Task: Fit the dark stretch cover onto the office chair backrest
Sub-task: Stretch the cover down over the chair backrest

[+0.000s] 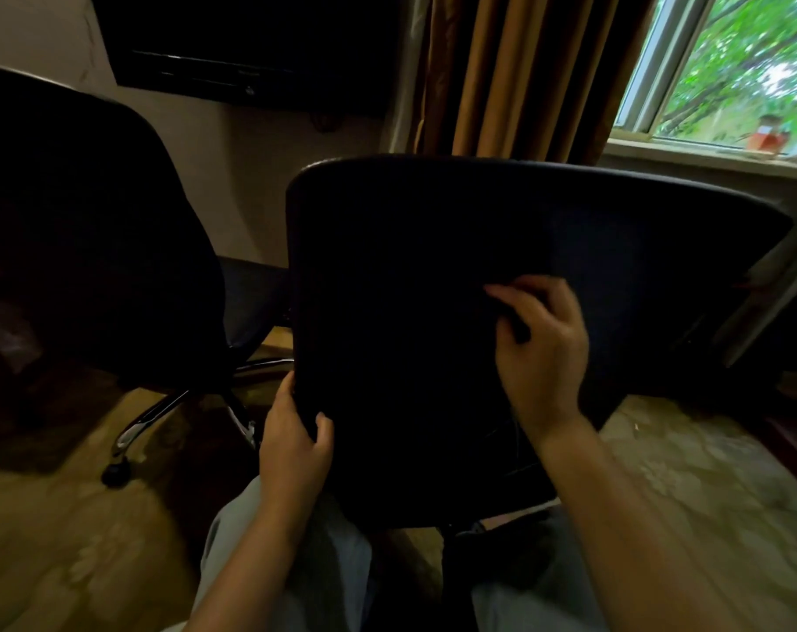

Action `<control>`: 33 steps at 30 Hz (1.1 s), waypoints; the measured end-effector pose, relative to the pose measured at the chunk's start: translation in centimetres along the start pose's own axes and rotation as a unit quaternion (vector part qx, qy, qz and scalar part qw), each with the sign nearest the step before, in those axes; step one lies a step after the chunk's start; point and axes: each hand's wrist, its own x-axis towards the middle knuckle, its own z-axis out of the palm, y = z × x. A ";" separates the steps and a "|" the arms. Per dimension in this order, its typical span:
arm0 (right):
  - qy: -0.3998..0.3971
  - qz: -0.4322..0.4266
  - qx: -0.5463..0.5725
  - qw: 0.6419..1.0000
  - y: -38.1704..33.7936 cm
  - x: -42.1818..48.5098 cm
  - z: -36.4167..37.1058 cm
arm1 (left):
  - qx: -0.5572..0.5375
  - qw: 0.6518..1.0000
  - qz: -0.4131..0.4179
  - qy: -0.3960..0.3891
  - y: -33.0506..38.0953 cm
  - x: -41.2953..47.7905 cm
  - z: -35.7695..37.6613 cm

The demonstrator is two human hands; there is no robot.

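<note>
The office chair backrest fills the middle of the view, wide, dark and tilted, with its back face toward me. The dark stretch cover lies over it; in the dim light I cannot tell cover from backrest along most edges. My left hand grips the lower left edge, thumb on the near face and fingers wrapped behind. My right hand lies on the middle of the back face with its fingers curled, pinching a fold of the dark fabric.
A second dark office chair with a chrome wheeled base stands to the left. Behind are a dark wall-mounted unit, brown curtains and a window. Patterned floor lies to the right. My legs are below the backrest.
</note>
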 end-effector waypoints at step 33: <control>-0.028 -0.014 0.014 0.999 -2.5 -0.5 -1.5 | -0.010 1.000 0.003 0.009 0.2 -0.7 -0.3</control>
